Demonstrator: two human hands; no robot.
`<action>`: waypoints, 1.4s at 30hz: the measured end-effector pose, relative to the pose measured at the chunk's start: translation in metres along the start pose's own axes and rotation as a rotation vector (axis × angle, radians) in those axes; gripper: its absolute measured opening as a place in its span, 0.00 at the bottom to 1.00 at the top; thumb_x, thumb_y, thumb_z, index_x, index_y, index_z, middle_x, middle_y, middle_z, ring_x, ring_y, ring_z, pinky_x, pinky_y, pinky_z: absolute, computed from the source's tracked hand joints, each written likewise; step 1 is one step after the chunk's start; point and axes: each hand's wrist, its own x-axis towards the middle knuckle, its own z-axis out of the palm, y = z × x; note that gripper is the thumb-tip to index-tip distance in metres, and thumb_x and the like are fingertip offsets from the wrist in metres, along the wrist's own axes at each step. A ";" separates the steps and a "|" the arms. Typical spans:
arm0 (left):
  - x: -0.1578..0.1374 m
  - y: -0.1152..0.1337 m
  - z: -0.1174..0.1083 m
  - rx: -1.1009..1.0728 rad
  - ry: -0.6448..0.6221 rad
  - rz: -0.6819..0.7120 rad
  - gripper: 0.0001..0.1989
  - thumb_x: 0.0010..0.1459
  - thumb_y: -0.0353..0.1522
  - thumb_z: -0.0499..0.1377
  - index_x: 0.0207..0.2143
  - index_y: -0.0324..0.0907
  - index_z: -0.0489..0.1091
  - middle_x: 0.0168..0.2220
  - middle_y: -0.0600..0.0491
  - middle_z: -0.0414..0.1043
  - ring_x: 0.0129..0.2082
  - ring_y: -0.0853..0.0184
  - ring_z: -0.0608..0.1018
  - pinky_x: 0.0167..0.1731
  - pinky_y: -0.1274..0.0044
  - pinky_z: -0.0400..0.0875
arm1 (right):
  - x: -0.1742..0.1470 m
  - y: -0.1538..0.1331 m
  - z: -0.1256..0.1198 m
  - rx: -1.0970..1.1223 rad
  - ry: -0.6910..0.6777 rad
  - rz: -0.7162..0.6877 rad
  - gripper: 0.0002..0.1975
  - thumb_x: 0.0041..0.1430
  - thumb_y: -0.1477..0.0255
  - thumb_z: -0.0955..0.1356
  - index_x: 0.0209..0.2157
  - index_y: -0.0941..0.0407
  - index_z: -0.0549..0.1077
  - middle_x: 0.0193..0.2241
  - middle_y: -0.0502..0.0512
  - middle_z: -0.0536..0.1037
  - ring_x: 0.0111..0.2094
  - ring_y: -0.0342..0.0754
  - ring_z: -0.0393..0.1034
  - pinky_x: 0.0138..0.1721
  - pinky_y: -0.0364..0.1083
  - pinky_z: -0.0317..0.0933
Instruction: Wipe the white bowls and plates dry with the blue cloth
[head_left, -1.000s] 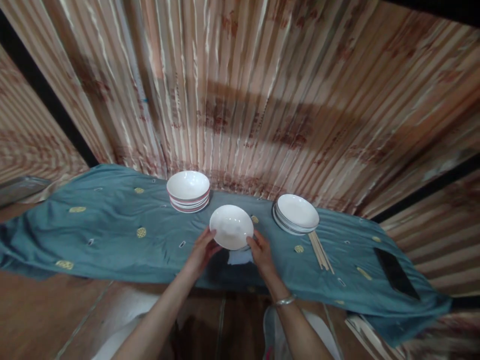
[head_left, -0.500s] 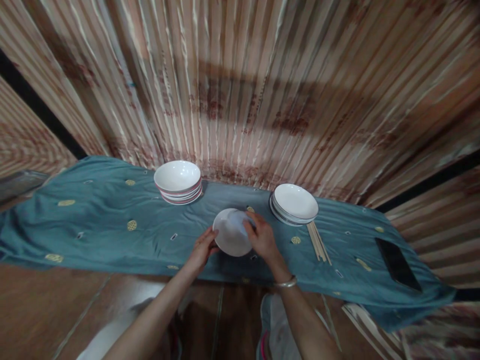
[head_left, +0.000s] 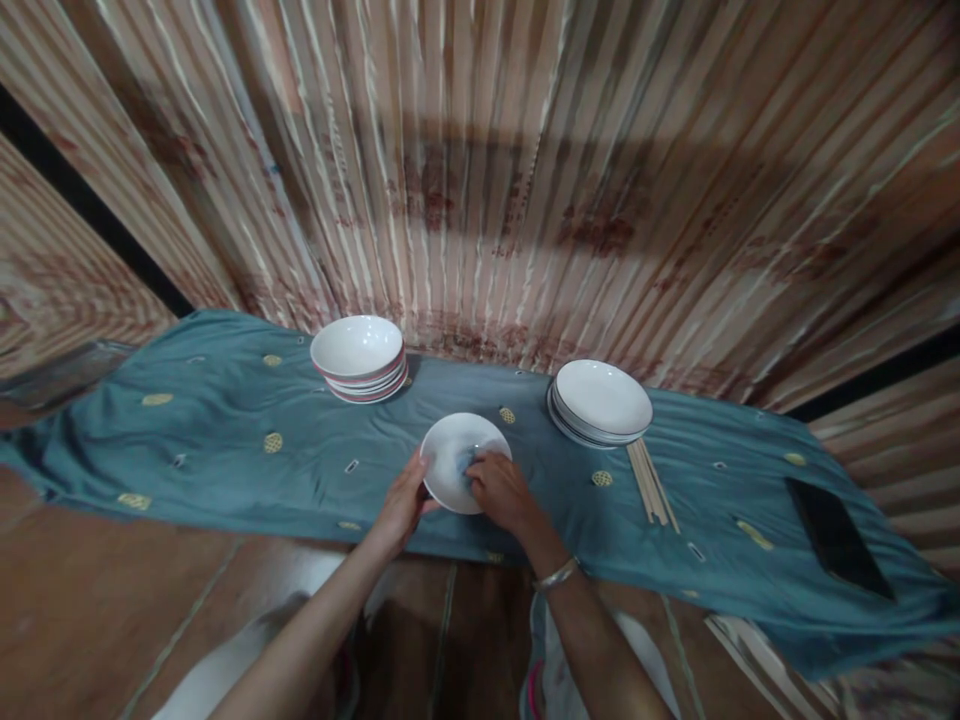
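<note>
A bowl [head_left: 444,448] just below centre
Left hand [head_left: 403,508] grips its rim; right hand [head_left: 504,490] angles inside, clutching a cloth [head_left: 466,461].

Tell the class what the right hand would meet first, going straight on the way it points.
Probably the inside of the white bowl: the right hand reaches over it, holding what looks like a bluish cloth. Exact depth is unclear.

From the bowl [head_left: 442,458] over the table [head_left: 217,455], the left hand [head_left: 405,503] is at 8 o'clock; the right hand [head_left: 501,488], at 4, reaches inside with a cloth [head_left: 466,461]. The bowl stack [head_left: 358,355] sits at 10, plate stack [head_left: 602,400] at 2, chopsticks [head_left: 651,483] at 3 (far ends near the plates), phone [head_left: 836,538] beyond them, curtain [head_left: 465,250] at 12.
</note>
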 end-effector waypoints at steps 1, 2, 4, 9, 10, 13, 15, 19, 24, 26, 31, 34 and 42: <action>0.000 0.000 0.000 0.008 -0.004 0.004 0.30 0.53 0.43 0.66 0.58 0.47 0.69 0.60 0.46 0.69 0.52 0.55 0.76 0.37 0.72 0.79 | 0.001 0.001 0.002 -0.021 0.023 0.033 0.13 0.56 0.82 0.65 0.37 0.57 0.80 0.41 0.60 0.80 0.46 0.53 0.72 0.52 0.52 0.63; 0.000 -0.001 0.000 0.020 -0.010 0.008 0.32 0.53 0.43 0.66 0.59 0.47 0.68 0.60 0.46 0.69 0.53 0.55 0.76 0.37 0.72 0.79 | 0.002 0.003 0.004 -0.044 0.046 0.058 0.12 0.56 0.82 0.65 0.37 0.57 0.79 0.40 0.61 0.79 0.45 0.53 0.72 0.52 0.51 0.64; 0.000 -0.001 -0.001 0.047 -0.027 0.011 0.34 0.53 0.43 0.65 0.62 0.47 0.65 0.60 0.46 0.68 0.53 0.54 0.76 0.36 0.72 0.79 | 0.004 0.003 0.005 -0.100 0.085 0.077 0.11 0.57 0.83 0.65 0.36 0.57 0.78 0.39 0.62 0.79 0.44 0.54 0.71 0.51 0.51 0.64; 0.003 -0.002 -0.003 0.092 -0.069 0.021 0.37 0.53 0.43 0.66 0.64 0.50 0.61 0.61 0.47 0.67 0.52 0.56 0.77 0.36 0.74 0.79 | 0.011 0.002 0.003 -0.248 0.159 0.096 0.12 0.61 0.82 0.62 0.34 0.56 0.76 0.38 0.63 0.78 0.43 0.53 0.71 0.50 0.50 0.66; 0.003 -0.002 -0.003 0.096 -0.072 0.019 0.37 0.53 0.43 0.66 0.64 0.50 0.61 0.61 0.47 0.67 0.51 0.57 0.77 0.37 0.74 0.79 | 0.013 0.002 0.003 -0.252 0.181 0.115 0.11 0.61 0.82 0.62 0.35 0.57 0.76 0.39 0.63 0.78 0.43 0.53 0.71 0.50 0.50 0.66; 0.003 0.000 -0.003 0.098 -0.060 0.002 0.38 0.53 0.42 0.66 0.65 0.50 0.60 0.61 0.47 0.68 0.48 0.58 0.79 0.35 0.75 0.79 | 0.019 0.001 0.002 -0.184 0.256 0.145 0.14 0.62 0.82 0.61 0.42 0.58 0.75 0.47 0.63 0.77 0.47 0.52 0.71 0.52 0.50 0.66; 0.004 0.000 -0.003 0.086 -0.054 -0.015 0.38 0.53 0.41 0.66 0.65 0.50 0.60 0.61 0.47 0.68 0.47 0.58 0.79 0.33 0.76 0.79 | 0.022 0.000 0.002 -0.103 0.295 0.115 0.16 0.62 0.81 0.60 0.47 0.58 0.74 0.51 0.63 0.75 0.52 0.52 0.70 0.55 0.49 0.65; 0.003 -0.001 -0.005 0.074 -0.068 -0.017 0.37 0.53 0.42 0.66 0.65 0.50 0.60 0.59 0.47 0.70 0.46 0.58 0.80 0.29 0.77 0.79 | 0.026 0.000 -0.001 0.042 0.309 0.064 0.19 0.64 0.78 0.59 0.53 0.60 0.72 0.55 0.63 0.73 0.58 0.52 0.66 0.61 0.51 0.60; 0.002 -0.005 -0.006 0.089 -0.084 0.025 0.37 0.53 0.44 0.66 0.64 0.50 0.62 0.60 0.49 0.70 0.47 0.57 0.79 0.30 0.75 0.79 | 0.032 0.000 0.003 0.161 0.245 0.052 0.21 0.64 0.75 0.60 0.57 0.61 0.69 0.61 0.64 0.67 0.63 0.53 0.61 0.65 0.53 0.55; 0.002 -0.006 -0.007 0.080 -0.096 0.025 0.37 0.53 0.44 0.66 0.64 0.51 0.62 0.60 0.49 0.70 0.48 0.57 0.79 0.31 0.74 0.79 | 0.035 0.001 0.006 0.209 0.230 0.037 0.22 0.64 0.74 0.60 0.58 0.60 0.68 0.62 0.64 0.65 0.63 0.53 0.59 0.65 0.54 0.54; 0.003 -0.007 -0.008 0.081 -0.105 0.025 0.37 0.53 0.44 0.65 0.64 0.51 0.61 0.60 0.49 0.69 0.49 0.56 0.79 0.31 0.74 0.80 | 0.036 0.002 0.012 0.322 0.218 -0.003 0.23 0.64 0.72 0.61 0.60 0.58 0.67 0.63 0.63 0.64 0.64 0.52 0.59 0.65 0.53 0.54; 0.002 -0.006 -0.008 0.105 -0.105 0.022 0.37 0.52 0.45 0.66 0.64 0.52 0.61 0.61 0.50 0.69 0.51 0.55 0.78 0.34 0.74 0.80 | 0.035 0.003 0.011 0.393 0.200 -0.039 0.23 0.64 0.71 0.61 0.60 0.57 0.67 0.63 0.63 0.63 0.64 0.52 0.58 0.66 0.52 0.53; -0.001 -0.004 -0.006 0.107 -0.126 0.032 0.37 0.53 0.44 0.66 0.64 0.52 0.61 0.66 0.50 0.62 0.57 0.53 0.74 0.40 0.71 0.80 | 0.033 0.002 0.008 0.589 0.102 -0.094 0.21 0.65 0.67 0.63 0.59 0.53 0.69 0.64 0.59 0.63 0.65 0.52 0.56 0.66 0.53 0.51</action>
